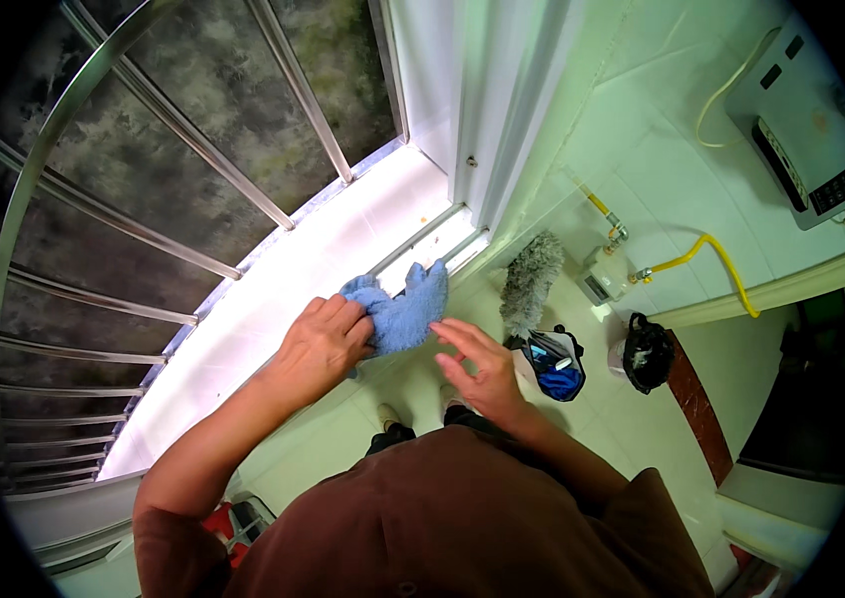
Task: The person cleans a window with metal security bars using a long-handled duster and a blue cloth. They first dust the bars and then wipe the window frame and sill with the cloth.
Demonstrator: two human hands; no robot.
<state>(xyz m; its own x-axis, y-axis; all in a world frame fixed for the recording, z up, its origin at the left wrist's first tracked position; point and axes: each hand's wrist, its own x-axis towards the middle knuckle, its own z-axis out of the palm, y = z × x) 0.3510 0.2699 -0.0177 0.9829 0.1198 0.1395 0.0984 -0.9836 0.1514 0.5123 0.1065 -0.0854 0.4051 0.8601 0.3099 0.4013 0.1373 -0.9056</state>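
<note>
A blue cloth (407, 311) is bunched up above the inner edge of a white window sill (362, 214), near the metal sliding track (424, 239). My left hand (326, 337) has its fingers curled around the cloth's left side. Close to the cloth's lower right edge is my right hand (480, 367), its fingers apart and the fingertips near or touching the fabric. Nothing shows in the right palm. Small dark and orange specks lie on the sill and in the track.
Metal bars (183, 130) curve along the window's outer side. On the floor to the right stand a grey fluffy duster (532, 279), an open bag (554, 364) and a black-lined bin (648, 354). A gas meter (606, 274) with yellow hose and a white wall unit (806, 130) are on the wall.
</note>
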